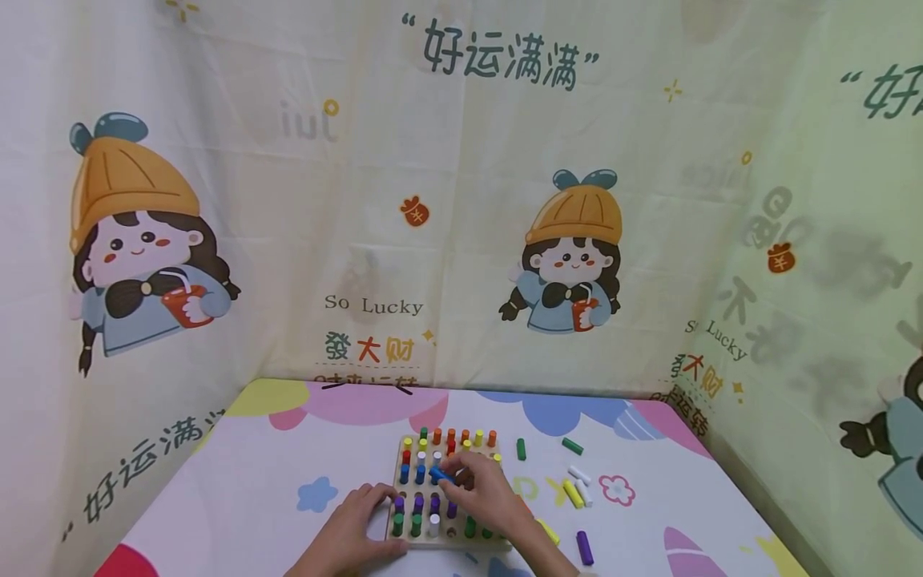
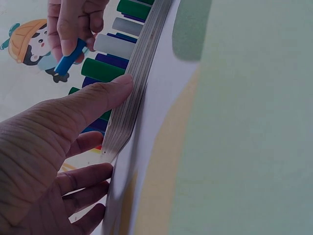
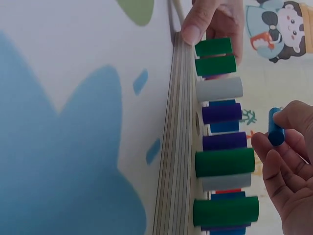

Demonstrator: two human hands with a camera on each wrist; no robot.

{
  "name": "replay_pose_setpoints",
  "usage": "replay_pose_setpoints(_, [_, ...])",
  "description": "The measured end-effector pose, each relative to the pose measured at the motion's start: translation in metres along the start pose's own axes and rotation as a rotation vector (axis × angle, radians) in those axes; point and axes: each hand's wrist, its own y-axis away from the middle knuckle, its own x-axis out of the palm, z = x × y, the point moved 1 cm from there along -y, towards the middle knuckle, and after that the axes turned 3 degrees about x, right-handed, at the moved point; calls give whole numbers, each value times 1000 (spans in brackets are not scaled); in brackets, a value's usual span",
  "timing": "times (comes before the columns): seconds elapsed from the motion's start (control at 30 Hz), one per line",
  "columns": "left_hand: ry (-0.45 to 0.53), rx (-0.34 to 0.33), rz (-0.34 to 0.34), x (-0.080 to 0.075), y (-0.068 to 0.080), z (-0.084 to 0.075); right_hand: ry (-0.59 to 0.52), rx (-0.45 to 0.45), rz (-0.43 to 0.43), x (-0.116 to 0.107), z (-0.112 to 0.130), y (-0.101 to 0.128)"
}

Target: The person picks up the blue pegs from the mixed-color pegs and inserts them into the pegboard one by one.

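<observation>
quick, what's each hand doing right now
Left hand: open, thumb pressing the edge of the peg board.
Right hand: pinching a blue peg over the board.

Head view high, forward-down — wrist views close, sharing the pegboard (image 1: 414, 513) edge.

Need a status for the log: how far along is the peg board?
Done: most holes of the board hold coloured pegs. In hand: the right hand pinches a blue peg over the middle rows, while the left hand steadies the board's near corner. Left: at least one empty hole in the near row, and loose pegs lie on the table to the right.
</observation>
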Motion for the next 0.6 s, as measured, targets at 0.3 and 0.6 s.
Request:
replay_pose_setpoints(0.3, [5,0,-4,0,0,-1,-18,2,10,10,3,-5])
replay_pose_setpoints(0.6, [-11,16,-16,-1,1,-1,12,25,18,17,5,-10])
